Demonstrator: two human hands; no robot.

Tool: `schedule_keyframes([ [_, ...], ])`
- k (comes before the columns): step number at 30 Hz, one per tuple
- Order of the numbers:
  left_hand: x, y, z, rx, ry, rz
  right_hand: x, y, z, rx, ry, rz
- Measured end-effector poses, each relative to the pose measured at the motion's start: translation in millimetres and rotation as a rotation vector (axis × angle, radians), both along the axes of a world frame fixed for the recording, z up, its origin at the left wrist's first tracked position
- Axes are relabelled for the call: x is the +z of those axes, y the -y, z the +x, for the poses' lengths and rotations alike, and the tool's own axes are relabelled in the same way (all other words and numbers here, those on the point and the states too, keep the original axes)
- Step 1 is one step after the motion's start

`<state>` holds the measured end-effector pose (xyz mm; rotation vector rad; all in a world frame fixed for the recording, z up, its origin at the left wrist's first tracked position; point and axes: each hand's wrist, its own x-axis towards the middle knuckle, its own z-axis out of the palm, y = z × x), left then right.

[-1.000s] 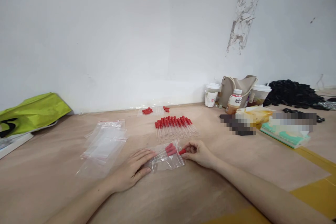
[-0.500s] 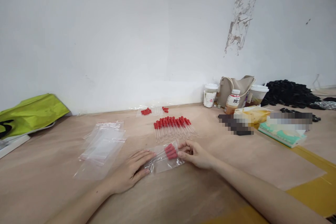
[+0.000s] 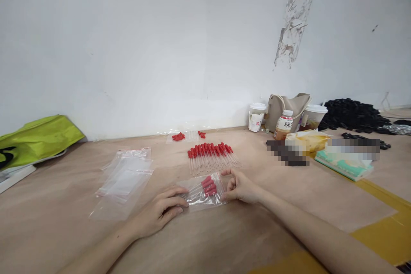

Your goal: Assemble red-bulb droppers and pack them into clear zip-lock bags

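Observation:
A clear zip bag (image 3: 195,205) lies flat on the brown paper in front of me, with several red-bulbed glass droppers (image 3: 209,186) inside. My left hand (image 3: 168,205) rests on the bag's left end, fingers stretched out and a little apart. At the bag's right end, by its red zip line, my right hand (image 3: 236,187) has curled fingers and the thumb on the edge; the exact pinch is partly hidden. Just beyond the bag, a row of loose droppers (image 3: 212,154) lies side by side, red bulbs pointing away from me. To the left is a loose stack of clear zip bags (image 3: 125,182).
Small red bulbs (image 3: 178,136) and clear plastic lie near the wall. At the right stand a lidded cup (image 3: 257,117), a bottle (image 3: 285,125), a beige bag (image 3: 272,111) and a tissue pack (image 3: 342,165). A yellow-green bag (image 3: 41,139) lies far left.
My right hand has shifted slightly right along the bag's zip end, its index finger lifting toward the top corner. My left fingers have bent a little. The droppers stay in place.

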<state>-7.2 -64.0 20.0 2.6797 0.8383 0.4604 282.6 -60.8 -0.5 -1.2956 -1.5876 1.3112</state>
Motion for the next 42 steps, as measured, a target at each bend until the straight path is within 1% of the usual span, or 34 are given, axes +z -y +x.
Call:
schedule_keyframes([
  [2,-0.7,-0.5,-0.3,0.008,0.003,-0.007,0.6,-6.0,7.8,-0.011,0.060,0.029],
  [3,-1.0,-0.5,-0.4,0.009,0.006,-0.010,1.3,-10.9,12.0,-0.044,0.092,0.062],
  [5,-1.0,-0.2,-0.5,0.006,0.018,-0.017,4.5,-24.2,20.0,-0.167,0.181,0.154],
  [8,-0.1,0.5,-0.2,0.004,0.027,-0.024,15.6,-50.2,28.1,-0.369,0.400,0.328],
  [9,0.3,0.7,0.0,0.005,0.027,-0.025,20.2,-59.3,29.2,-0.415,0.472,0.382],
  [11,0.8,0.9,0.3,0.003,0.032,-0.028,28.4,-76.4,28.7,-0.471,0.546,0.422],
  [13,1.0,0.9,0.3,0.001,0.041,-0.033,33.1,-90.8,25.5,-0.512,0.573,0.407],
  [16,0.4,0.8,0.0,0.001,0.045,-0.040,33.0,-105.2,18.9,-0.561,0.604,0.356],
  [22,-0.2,0.7,-0.9,0.005,0.012,-0.046,30.1,-115.6,11.6,-0.582,0.597,0.253],
  [27,0.6,0.6,-0.9,0.007,0.014,-0.042,40.9,-111.9,13.5,-0.575,0.506,0.237],
  [29,0.8,0.4,-0.6,0.004,0.019,-0.050,44.2,-102.0,15.6,-0.552,0.451,0.256],
  [31,1.0,0.1,-0.2,0.000,0.024,-0.054,43.4,-85.9,17.7,-0.518,0.400,0.280],
  [33,0.9,-0.1,0.1,0.002,0.029,-0.058,37.5,-65.8,19.3,-0.469,0.288,0.297],
  [35,0.5,-0.4,0.2,0.003,0.035,-0.065,27.8,-46.2,20.3,-0.416,0.064,0.286],
  [37,-0.2,-1.0,-0.1,0.005,0.039,-0.067,16.9,-30.8,20.7,-0.406,-0.144,0.247],
  [38,-0.7,-1.3,-0.3,0.004,0.042,-0.064,11.7,-25.4,20.5,-0.417,-0.212,0.228],
  [42,-1.4,-1.8,-0.5,0.006,0.032,-0.060,-2.9,-14.6,16.9,-0.426,-0.337,0.205],
])
